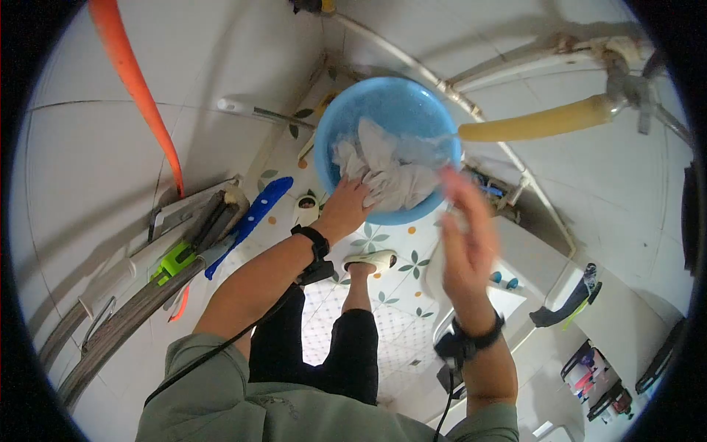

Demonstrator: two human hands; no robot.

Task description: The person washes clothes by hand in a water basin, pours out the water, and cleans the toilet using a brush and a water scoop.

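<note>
A light blue basin (pixel 329 118) stands on the tiled floor with water and a wet, crumpled whitish cloth (pixel 401 184) in it. My left hand (pixel 345 210) reaches over the near left rim, its fingers gripping the edge of the cloth. Outside the right rim, my right hand (pixel 469 243) is raised and smeared by motion; its thumb stands apart from its fingers and it holds nothing. Water runs into the basin from a yellowish hose (pixel 537 130) fixed to a metal tap (pixel 626 92). Each wrist wears a black strap with a small device.
A pale pipe (pixel 412 62) crosses the wall behind the basin. Left of me are a blue strip with holes (pixel 261 210), a bright green clip (pixel 175 263) and an orange hose (pixel 132 74). A white ledge (pixel 530 258) is at the right. My slippered foot (pixel 372 261) is near the basin.
</note>
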